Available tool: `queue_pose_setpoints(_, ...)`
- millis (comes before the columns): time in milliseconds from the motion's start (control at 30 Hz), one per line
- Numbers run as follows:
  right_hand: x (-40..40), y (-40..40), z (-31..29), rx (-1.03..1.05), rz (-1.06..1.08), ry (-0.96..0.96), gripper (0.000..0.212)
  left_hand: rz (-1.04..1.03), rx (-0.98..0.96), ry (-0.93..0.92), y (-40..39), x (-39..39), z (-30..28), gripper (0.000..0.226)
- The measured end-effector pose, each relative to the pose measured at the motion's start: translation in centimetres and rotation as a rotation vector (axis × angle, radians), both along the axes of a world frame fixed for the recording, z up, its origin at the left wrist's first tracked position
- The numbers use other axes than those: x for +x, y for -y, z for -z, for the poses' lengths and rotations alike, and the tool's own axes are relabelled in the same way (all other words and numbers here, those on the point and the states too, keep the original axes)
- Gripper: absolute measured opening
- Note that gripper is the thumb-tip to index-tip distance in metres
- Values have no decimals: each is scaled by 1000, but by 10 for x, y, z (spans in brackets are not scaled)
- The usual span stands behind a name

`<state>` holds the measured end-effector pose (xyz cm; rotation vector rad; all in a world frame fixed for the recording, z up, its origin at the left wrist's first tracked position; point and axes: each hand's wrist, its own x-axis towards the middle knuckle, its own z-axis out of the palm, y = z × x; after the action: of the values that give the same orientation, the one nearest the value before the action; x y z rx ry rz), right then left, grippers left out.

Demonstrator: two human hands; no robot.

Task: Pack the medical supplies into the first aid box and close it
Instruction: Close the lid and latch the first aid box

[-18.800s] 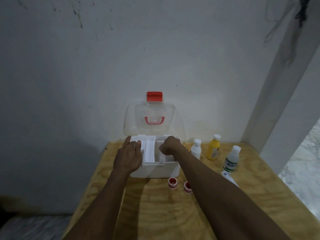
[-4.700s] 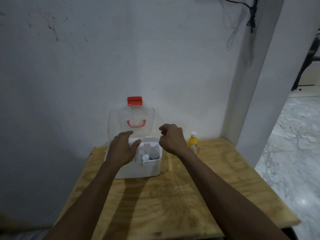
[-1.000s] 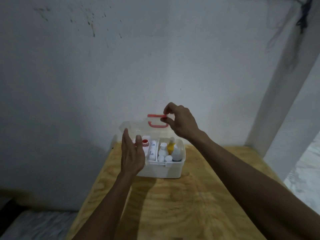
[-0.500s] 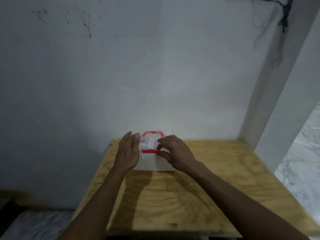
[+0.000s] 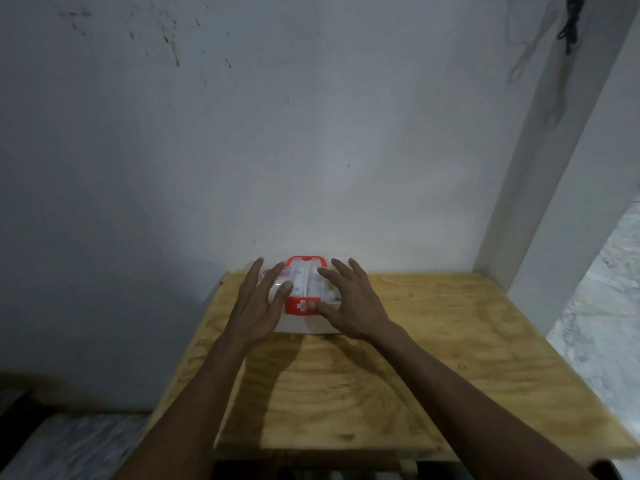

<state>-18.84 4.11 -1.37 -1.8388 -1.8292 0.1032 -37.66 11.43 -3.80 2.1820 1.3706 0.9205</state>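
The box (image 5: 306, 299) sits at the far edge of the plywood table (image 5: 433, 341), against the wall (image 5: 242, 150), left of the table's centre. Its lid (image 5: 304, 282) is down on the white base. The box's long axis runs left to right, parallel to the wall. The red latch (image 5: 300, 306), marked with a white cross, faces the person on the near side. The red handle (image 5: 306, 263) lies flat on the lid toward the wall. Supplies show faintly through the clear lid; none can be identified.

The left hand (image 5: 258, 306) is open, fingers extended and spread, at the left end of the lid. The right hand (image 5: 349, 304) is open, fingers splayed over the right half of the lid, thumb on the right edge of the latch. Neither hand grips anything.
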Motion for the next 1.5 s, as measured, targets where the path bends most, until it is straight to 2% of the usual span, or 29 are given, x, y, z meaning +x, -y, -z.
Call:
queue_pose_setpoints(100, 0, -2, 14, 9, 30, -95, 79, 37, 0, 0, 3, -4, 0, 95)
queue_pose_setpoints(233, 2, -3, 26, 41, 38, -193, 80, 68, -7, -7, 9, -6, -2, 110)
queue_pose_setpoints(433, 4, -6, 34, 61, 56, -182, 79, 56, 7, 24, 4, -3, 5, 89)
queue_pose_setpoints(500, 4, -7, 35, 73, 56, -179, 79, 54, 2, 31, 4, -3, 4, 88)
queue_pose_setpoints(667, 6, -9, 32, 66, 34, -245, 81, 63, -9, 4, 2, -3, -1, 92)
queue_pose_setpoints(800, 12, -23, 28, 42, 28, -219, 82, 78, -14, -13, -10, 0, -4, 101)
queue_pose_setpoints(967, 26, -49, 22, 10, 40, -189, 82, 68, -24, -73, -32, 11, -14, 120)
queue_pose_setpoints(1067, 32, -62, 21, 0, 41, -174, 82, 57, -30, -89, -43, 19, -17, 112)
queue_pose_setpoints(1167, 36, -73, 23, 10, 41, -162, 82, 58, -32, -107, -54, 25, -15, 90)
queue_pose_setpoints(1233, 39, -79, 24, 6, 39, -162, 82, 56, -33, -122, -60, 27, -13, 84)
queue_pose_setpoints(1500, 46, -89, 29, 0, 14, -154, 84, 31, -36, -159, -68, 28, -12, 85)
